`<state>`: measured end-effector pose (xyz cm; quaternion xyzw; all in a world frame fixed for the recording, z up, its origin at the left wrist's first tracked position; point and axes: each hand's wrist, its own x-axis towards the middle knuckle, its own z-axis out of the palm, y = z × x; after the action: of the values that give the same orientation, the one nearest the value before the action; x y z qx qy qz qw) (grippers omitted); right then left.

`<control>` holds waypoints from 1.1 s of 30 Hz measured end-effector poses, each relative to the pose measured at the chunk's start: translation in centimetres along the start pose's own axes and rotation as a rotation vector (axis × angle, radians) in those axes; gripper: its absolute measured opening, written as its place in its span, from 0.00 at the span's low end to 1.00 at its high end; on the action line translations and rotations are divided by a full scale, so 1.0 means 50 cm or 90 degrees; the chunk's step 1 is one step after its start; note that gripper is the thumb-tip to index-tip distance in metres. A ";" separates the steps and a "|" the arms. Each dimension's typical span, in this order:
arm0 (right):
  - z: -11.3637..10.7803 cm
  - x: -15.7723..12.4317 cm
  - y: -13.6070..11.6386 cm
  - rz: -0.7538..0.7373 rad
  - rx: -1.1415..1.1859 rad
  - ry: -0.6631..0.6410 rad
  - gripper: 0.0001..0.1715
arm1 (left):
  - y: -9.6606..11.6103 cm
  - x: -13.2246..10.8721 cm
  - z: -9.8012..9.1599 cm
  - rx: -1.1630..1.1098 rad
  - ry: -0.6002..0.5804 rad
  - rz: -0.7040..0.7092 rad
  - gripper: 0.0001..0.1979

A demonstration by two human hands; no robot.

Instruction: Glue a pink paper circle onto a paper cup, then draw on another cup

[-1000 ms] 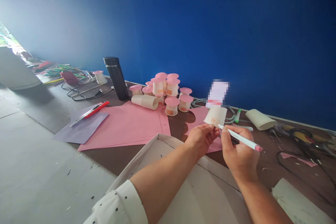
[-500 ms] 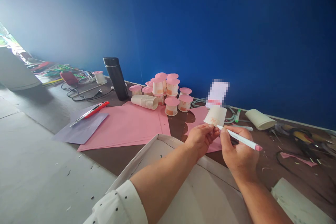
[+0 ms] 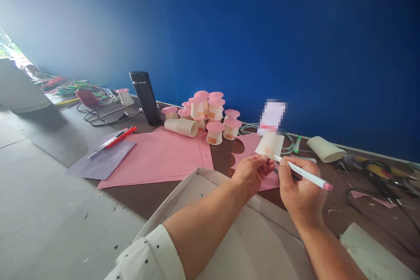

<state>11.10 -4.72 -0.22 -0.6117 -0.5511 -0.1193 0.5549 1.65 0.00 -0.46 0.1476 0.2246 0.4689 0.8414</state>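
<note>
My left hand (image 3: 252,174) is closed on the rim of an upside-down paper cup (image 3: 271,143), which carries an orange drawing on its side. In my right hand (image 3: 302,186) a white marker pen (image 3: 305,174) with a pink end is gripped, its tip close to the cup's lower right edge. I cannot tell whether the tip touches the cup. Beyond the hands stand several decorated cups (image 3: 215,133) with round pink paper tops, some piled on others. A nested stack of plain paper cups (image 3: 181,127) lies on its side beside them.
Pink paper sheets (image 3: 157,157) and a purple sheet (image 3: 105,162) bearing a red utility knife (image 3: 120,138) lie to the left. A black flask (image 3: 145,98) stands by the blue partition (image 3: 210,30). A shallow white box (image 3: 249,236) sits under my forearms. Cables and scraps lie right.
My right hand has drawn the marker pen slightly right, away from the drawing. The left hand and the cup have hardly moved.
</note>
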 end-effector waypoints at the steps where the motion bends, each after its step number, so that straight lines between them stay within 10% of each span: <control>1: 0.000 0.000 -0.001 0.005 -0.002 -0.001 0.11 | -0.001 0.001 -0.001 0.000 -0.004 0.002 0.06; 33: -0.001 -0.001 -0.001 -0.065 0.005 0.003 0.09 | -0.015 0.014 -0.012 0.135 -0.014 0.056 0.16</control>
<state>11.06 -4.80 -0.21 -0.5799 -0.5809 -0.1468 0.5521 2.18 0.21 -1.50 0.2506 0.2573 0.4774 0.8019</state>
